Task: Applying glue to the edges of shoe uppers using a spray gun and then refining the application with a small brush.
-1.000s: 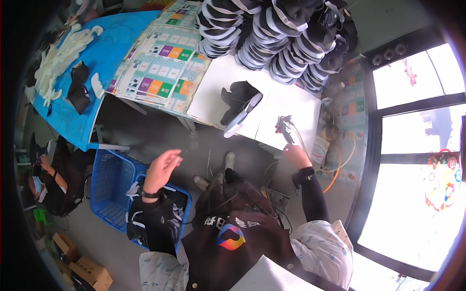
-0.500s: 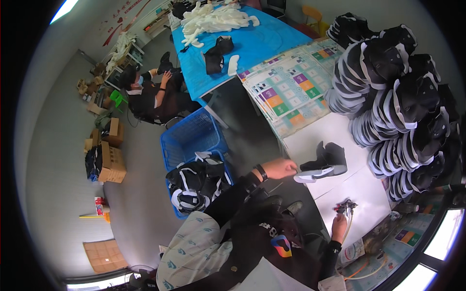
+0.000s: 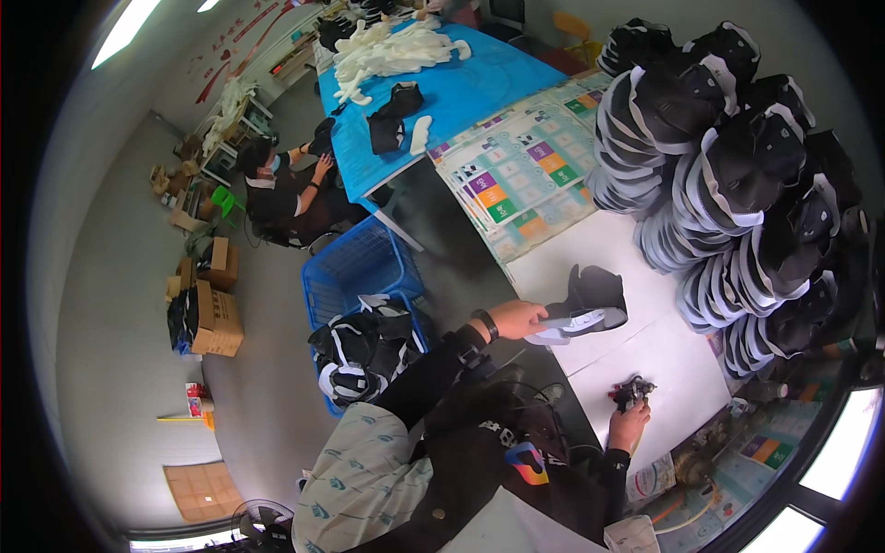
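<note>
My left hand (image 3: 521, 320) is closed on the near-left end of a black boot upper (image 3: 597, 293) with a grey, sole-shaped underside. The upper lies on its side over the white tabletop (image 3: 664, 369), its shaft toward the far right. Lower down on the same table, my right hand (image 3: 629, 428) is wrapped round a small metal spray gun (image 3: 632, 392) with red parts. The gun's head points away from me; its handle is mostly hidden by my fingers.
Tall stacks of black uppers with grey edges (image 3: 728, 175) crowd the table's right side. Printed sheets (image 3: 516, 175) cover its far part. Left of me stand blue crates (image 3: 359, 267), one filled with black-and-white pieces (image 3: 369, 350). Beyond, a person (image 3: 286, 194) sits beside the blue-covered table (image 3: 479, 74).
My left hand now grips the upper's end, and the upper has tilted, showing more of its inner side. My right hand has closed round the spray gun. The whole view has shifted slightly.
</note>
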The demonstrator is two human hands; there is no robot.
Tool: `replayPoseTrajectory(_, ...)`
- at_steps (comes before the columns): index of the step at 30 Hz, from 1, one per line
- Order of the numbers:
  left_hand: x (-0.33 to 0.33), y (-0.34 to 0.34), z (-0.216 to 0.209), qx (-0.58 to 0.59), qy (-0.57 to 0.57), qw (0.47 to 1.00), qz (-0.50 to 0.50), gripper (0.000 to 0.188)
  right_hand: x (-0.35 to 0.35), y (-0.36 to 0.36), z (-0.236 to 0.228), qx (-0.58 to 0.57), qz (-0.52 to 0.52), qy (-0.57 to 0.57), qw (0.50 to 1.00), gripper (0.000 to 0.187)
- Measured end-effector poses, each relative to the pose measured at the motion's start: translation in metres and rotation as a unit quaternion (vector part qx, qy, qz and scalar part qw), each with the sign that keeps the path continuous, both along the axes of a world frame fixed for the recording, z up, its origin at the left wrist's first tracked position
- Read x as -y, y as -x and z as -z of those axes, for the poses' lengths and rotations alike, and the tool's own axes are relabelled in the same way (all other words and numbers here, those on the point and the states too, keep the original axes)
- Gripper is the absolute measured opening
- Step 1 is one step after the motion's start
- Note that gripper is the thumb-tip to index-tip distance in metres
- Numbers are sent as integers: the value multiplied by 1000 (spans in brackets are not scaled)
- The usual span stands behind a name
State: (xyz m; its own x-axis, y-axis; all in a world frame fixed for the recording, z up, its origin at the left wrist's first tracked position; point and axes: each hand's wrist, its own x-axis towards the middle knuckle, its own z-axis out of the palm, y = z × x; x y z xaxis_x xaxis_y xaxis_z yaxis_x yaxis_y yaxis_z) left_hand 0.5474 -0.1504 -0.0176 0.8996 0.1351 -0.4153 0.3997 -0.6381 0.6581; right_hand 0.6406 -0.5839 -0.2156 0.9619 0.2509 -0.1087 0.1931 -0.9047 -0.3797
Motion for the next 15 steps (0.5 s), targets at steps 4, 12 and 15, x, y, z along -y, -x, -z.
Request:
replayPoseTrajectory(4, -9, -12, 21, 37, 24, 999, 3, 38, -12, -6, -13, -64, -13, -49, 997, 56)
replayPoseTrajectory(12, -6, -24, 40, 52, -118, 992, -1, 72, -42, -6, -16, 6, -13, 16, 1000, 71)
replayPoseTrajectory(15, 9, -36, 57, 47, -140, 988, 49, 86, -36, -2, -21, -10, 14, 10, 1000, 68)
